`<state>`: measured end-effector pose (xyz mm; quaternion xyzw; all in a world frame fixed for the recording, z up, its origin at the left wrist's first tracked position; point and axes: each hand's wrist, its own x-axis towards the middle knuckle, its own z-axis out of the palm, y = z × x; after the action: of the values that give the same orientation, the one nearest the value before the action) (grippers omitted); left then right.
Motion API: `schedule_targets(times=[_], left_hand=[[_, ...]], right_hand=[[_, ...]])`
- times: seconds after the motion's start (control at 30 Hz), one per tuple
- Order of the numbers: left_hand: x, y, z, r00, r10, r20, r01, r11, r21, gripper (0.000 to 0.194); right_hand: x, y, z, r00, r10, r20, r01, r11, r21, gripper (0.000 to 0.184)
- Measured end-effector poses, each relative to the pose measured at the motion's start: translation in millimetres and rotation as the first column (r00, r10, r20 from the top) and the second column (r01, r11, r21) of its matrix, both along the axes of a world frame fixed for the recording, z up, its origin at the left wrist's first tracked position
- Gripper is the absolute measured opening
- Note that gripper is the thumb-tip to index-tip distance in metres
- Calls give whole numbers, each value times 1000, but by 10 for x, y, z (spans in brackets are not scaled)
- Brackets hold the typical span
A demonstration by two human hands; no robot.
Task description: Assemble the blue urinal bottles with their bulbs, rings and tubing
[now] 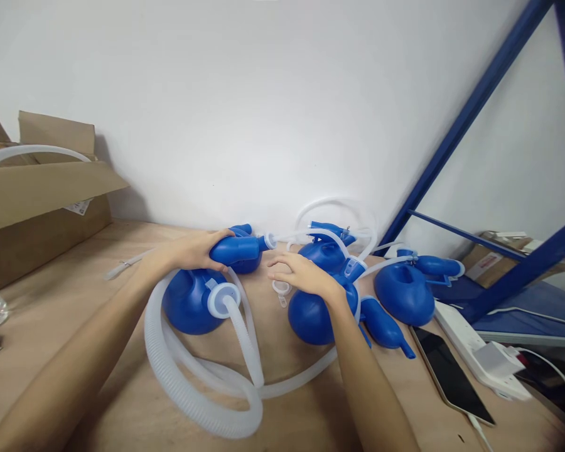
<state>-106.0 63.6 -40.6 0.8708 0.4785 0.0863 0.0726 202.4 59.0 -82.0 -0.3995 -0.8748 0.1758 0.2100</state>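
My left hand (195,250) is wrapped round the wide end of a blue funnel-shaped urinal mouthpiece (235,250). Below that hand sits a round blue urinal bottle (183,301) with a white cap (223,300) and a clear corrugated hose (169,358) looped in front of it. My right hand (301,273) hovers with its fingers spread, holding nothing. Under its fingertips lies a clear ring-shaped cap (281,287). Partly hidden by my right wrist is another blue bottle (306,317). Behind the held mouthpiece, one more blue bottle (250,260) is mostly covered.
More blue bottles (405,292) with mouthpieces (386,323) and hoses stand at the right and by the wall. A phone (452,373) and a power strip (466,339) lie near the right edge. An open cardboard box (51,238) is at left; a blue metal frame (471,125) rises at right.
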Motion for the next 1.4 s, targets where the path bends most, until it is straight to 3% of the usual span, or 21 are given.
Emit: schedule_targets(times=[0.07, 0.1, 0.17, 0.23, 0.27, 0.33, 0.43, 0.5, 0.57, 0.67, 0.8, 0.9, 1.1, 1.33, 1.4], left_hand=[[13, -8, 11, 1000, 8, 14, -8, 1000, -8, 86], [22, -20, 22, 1000, 7, 26, -7, 1000, -13, 85], [48, -59, 49, 998, 1, 58, -1, 1000, -11, 84], [85, -120, 77, 995, -7, 103, 5, 1000, 16, 84], [107, -157, 89, 992, -13, 127, 8, 999, 41, 86], [153, -232, 105, 985, -43, 169, 27, 995, 97, 92], [199, -318, 129, 969, -87, 232, 51, 987, 155, 109], [196, -342, 159, 952, -72, 297, 27, 988, 152, 115], [171, -346, 203, 939, -39, 342, -8, 991, 133, 101], [132, -351, 263, 934, -26, 357, -16, 993, 116, 55], [136, -393, 289, 854, -11, 521, -16, 999, 46, 42], [160, -414, 284, 789, 47, 612, 8, 996, -87, 40], [214, -401, 286, 719, 146, 679, 87, 951, -296, 35], [145, -336, 260, 783, 156, 603, 261, 797, -545, 37], [108, -330, 263, 794, 138, 592, 275, 787, -552, 40]], right_hand=[[-139, -145, 132, 992, 68, -104, -67, 998, 11, 24], [-211, -203, 179, 987, 32, -160, -26, 999, 40, 25], [-335, -263, 223, 950, -124, -286, 165, 978, 124, 30], [-411, -250, 207, 893, -207, -400, 289, 944, 157, 49], [-430, -223, 187, 875, -196, -443, 280, 950, 134, 67], [-438, -158, 146, 846, -112, -522, 140, 990, 16, 89], [-410, -106, 148, 756, -20, -654, -84, 988, -128, 72], [-374, -122, 202, 709, 5, -705, -122, 986, -115, 60], [-328, -157, 274, 687, 8, -726, -88, 993, -72, 61], [-265, -194, 361, 664, -1, -748, -31, 999, -29, 63], [-235, -216, 411, 636, 6, -772, -12, 1000, -2, 59], [-234, -267, 447, 654, 23, -756, -1, 1000, 30, 59], [-143, -392, 544, 763, 24, -646, 78, 989, 129, 63], [23, -413, 584, 827, 95, -554, -10, 988, 155, 63], [29, -412, 585, 827, 104, -552, -12, 986, 167, 63]])
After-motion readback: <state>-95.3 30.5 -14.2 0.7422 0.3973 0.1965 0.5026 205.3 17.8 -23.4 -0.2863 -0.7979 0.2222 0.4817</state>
